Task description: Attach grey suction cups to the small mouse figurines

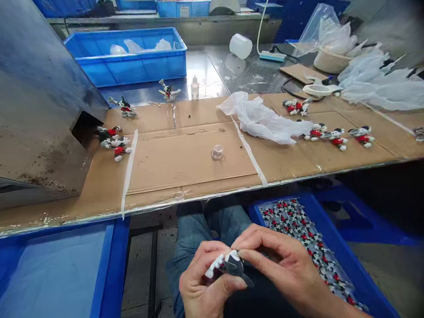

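Observation:
My left hand is closed around a small black, white and red toy figure held over my lap, below the table edge. My right hand pinches the top of the same figure with thumb and fingertips. To the right of my knee, a blue bin holds several of the same figures. More figures lie on the cardboard-covered table: a few at the left and a row at the right.
A small clear cap sits mid-table, with a crumpled white plastic bag behind it. A small glue bottle and a blue crate stand farther back. A grey metal housing fills the left side. An empty blue bin sits bottom left.

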